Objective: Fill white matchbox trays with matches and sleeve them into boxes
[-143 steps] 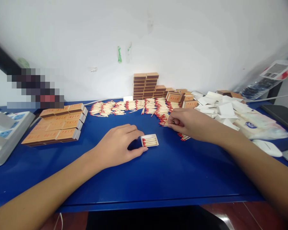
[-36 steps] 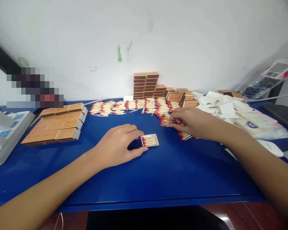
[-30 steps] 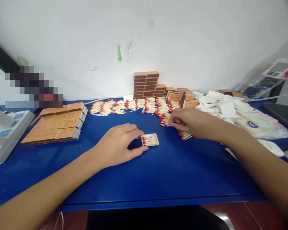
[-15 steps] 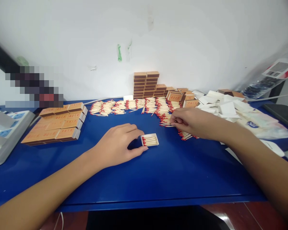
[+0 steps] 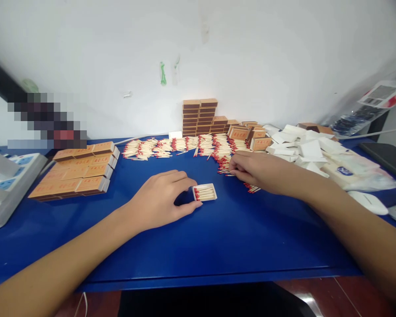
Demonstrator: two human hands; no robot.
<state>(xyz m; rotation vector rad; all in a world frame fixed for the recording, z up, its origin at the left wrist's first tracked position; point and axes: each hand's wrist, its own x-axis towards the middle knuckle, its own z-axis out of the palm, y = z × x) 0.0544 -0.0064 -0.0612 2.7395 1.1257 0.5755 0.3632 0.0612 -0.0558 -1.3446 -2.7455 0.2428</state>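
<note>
White card forms the small matchbox tray (image 5: pixel 205 186) that lies open on the blue tabletop (image 5: pixel 218 251), near its middle, with a layer of red-headed matches (image 5: pixel 206 193) inside, heads towards the left. The left hand (image 5: pixel 163 198) grasps its left end between thumb and forefinger. Beyond it to the right, the right hand (image 5: pixel 255 171) has its fingertips bunched at the edge of a long row of loose matches (image 5: pixel 221 149); whether they grip a match I cannot tell. Behind that row, a stack of matchboxes (image 5: pixel 199 118) stands against the white wall (image 5: pixel 251 57), with more boxes leaning to its right. Folded white card pieces (image 5: pixel 312 149) are heaped further right, beside a plastic tissue packet (image 5: pixel 345 171). Over on the left, orange-topped matchboxes (image 5: pixel 79 171) sit in stepped rows next to a power strip (image 5: pixel 29 178).
</note>
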